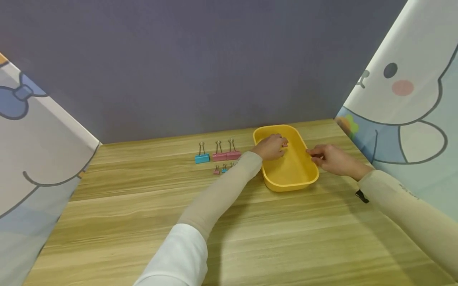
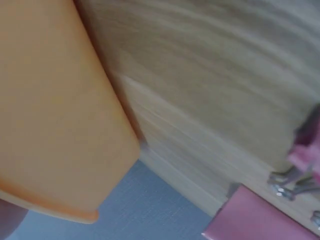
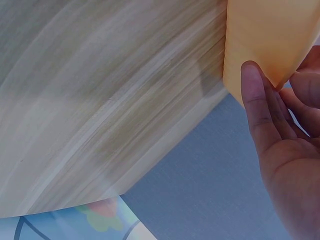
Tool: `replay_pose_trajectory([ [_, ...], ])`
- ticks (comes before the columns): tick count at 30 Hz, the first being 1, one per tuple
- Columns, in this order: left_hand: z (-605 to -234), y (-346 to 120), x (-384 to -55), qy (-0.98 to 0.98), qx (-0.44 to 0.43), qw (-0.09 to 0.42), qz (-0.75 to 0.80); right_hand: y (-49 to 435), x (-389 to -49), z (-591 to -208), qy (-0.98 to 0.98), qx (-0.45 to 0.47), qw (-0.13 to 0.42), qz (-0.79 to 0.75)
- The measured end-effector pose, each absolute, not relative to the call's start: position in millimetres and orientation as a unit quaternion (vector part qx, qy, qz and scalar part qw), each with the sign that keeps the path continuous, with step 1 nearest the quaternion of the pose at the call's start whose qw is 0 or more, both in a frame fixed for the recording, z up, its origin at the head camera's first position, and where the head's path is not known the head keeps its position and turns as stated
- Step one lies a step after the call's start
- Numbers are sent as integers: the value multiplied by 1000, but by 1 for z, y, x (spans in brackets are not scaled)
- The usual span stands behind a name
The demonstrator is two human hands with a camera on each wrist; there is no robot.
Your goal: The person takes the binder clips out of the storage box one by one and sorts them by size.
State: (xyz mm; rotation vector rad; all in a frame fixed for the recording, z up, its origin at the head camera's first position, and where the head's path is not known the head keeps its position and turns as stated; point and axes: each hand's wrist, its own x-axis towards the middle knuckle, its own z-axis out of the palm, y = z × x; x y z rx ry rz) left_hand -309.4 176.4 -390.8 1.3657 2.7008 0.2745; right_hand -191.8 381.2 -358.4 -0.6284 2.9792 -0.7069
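A yellow plastic box (image 1: 286, 187) sits towards the back right of the table. My left hand (image 1: 269, 148) reaches over its left side, fingers curled, with a small pink binder clip (image 1: 285, 145) at the fingertips inside the box. At the right rim, my right hand (image 1: 330, 159) pinches the box wall; the right wrist view shows thumb and fingers on either side of the wall (image 3: 260, 45). Left of the box stand a large blue binder clip (image 1: 202, 159) and two large pink binder clips (image 1: 220, 157). The left wrist view barely shows the left hand.
In front of the large clips are a small pink clip (image 1: 216, 172), a small blue clip (image 1: 224, 170) and another partly hidden by my left sleeve. A black strap-like piece (image 1: 362, 196) lies by the right forearm. A grey panel (image 1: 214, 71) rises behind the table.
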Motion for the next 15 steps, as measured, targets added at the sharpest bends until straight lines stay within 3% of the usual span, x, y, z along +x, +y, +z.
replay_pose_trajectory([
  [15, -392, 180, -308, 902, 420, 86, 54, 380, -189, -357, 952, -200, 15, -231],
])
